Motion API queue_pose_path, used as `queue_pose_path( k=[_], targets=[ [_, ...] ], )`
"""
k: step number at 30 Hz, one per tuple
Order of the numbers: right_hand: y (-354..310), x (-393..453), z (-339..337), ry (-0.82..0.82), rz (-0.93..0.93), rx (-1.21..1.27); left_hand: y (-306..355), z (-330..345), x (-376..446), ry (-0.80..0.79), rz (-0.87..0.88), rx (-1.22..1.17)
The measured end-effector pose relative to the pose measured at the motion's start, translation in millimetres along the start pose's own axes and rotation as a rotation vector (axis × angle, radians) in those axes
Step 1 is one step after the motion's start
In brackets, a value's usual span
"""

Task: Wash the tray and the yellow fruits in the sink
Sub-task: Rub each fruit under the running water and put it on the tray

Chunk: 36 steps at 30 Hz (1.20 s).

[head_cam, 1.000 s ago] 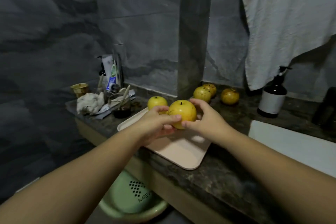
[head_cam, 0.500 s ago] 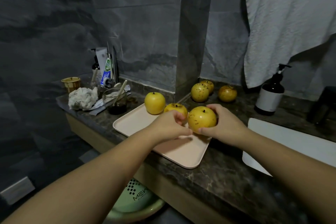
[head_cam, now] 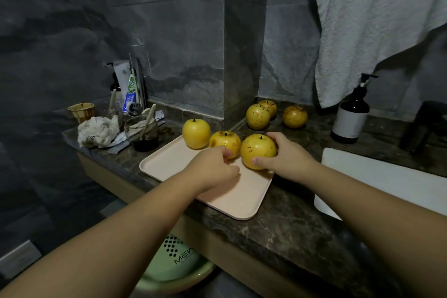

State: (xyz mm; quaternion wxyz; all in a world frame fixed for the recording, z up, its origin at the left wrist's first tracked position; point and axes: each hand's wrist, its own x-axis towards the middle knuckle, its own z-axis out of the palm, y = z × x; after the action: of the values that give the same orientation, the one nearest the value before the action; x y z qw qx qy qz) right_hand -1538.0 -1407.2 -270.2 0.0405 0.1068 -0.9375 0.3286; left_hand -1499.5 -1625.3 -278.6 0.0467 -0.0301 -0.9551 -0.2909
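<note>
The sink (head_cam: 387, 184) is cut off by the right edge, so only a white corner of it shows, and the dark thing at far right is too dim to make out. The clutter at the back left is hard to read too: a crumpled cloth (head_cam: 98, 133), a glass (head_cam: 142, 134) with a stick in it, and a toothpaste tube (head_cam: 130, 92).

The right hand (head_cam: 283, 155) is wrapped around a yellow fruit (head_cam: 257, 151) sitting at the right edge of the pink tray (head_cam: 183, 164) on the counter (head_cam: 285, 220). The left hand (head_cam: 212, 169) has its fingers curled in just beside the middle fruit (head_cam: 223, 140), and I can't tell if it's pinching anything. A third fruit (head_cam: 196, 133) sits at the tray's back edge. Three spotted fruits (head_cam: 257, 116) are further back near the pump bottle (head_cam: 349, 116), under a hanging towel (head_cam: 377, 24). A green basin (head_cam: 174, 271) pokes out below the counter.
</note>
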Motion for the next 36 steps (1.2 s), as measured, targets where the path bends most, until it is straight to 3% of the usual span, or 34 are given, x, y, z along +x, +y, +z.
queue_pose_path(
  k=[15,19,23,27,32,36],
  targets=[
    [-1.4,-2.0,3.9,-0.033,-0.032,-0.019,-2.4,1.0,3.8,0.001,-0.052,-0.023],
    [2.5,1.7,-7.6,-0.064,-0.070,0.060,3.1,-7.2,10.7,0.116,-0.059,-0.131],
    [14.0,16.2,-32.8,0.027,-0.057,0.084,32.7,-19.5,28.0,0.210,0.033,-0.276],
    [29.2,36.7,-52.9,0.109,-0.016,0.088,71.0,-27.8,59.2,0.142,0.102,-0.295],
    [40.7,74.0,-50.4,0.157,0.012,0.064,100.8,-27.9,113.5,-0.021,-0.061,-0.480],
    [47.1,113.7,-33.5,0.155,0.028,0.050,105.2,-22.7,157.4,-0.056,-0.249,-0.694]
  ],
)
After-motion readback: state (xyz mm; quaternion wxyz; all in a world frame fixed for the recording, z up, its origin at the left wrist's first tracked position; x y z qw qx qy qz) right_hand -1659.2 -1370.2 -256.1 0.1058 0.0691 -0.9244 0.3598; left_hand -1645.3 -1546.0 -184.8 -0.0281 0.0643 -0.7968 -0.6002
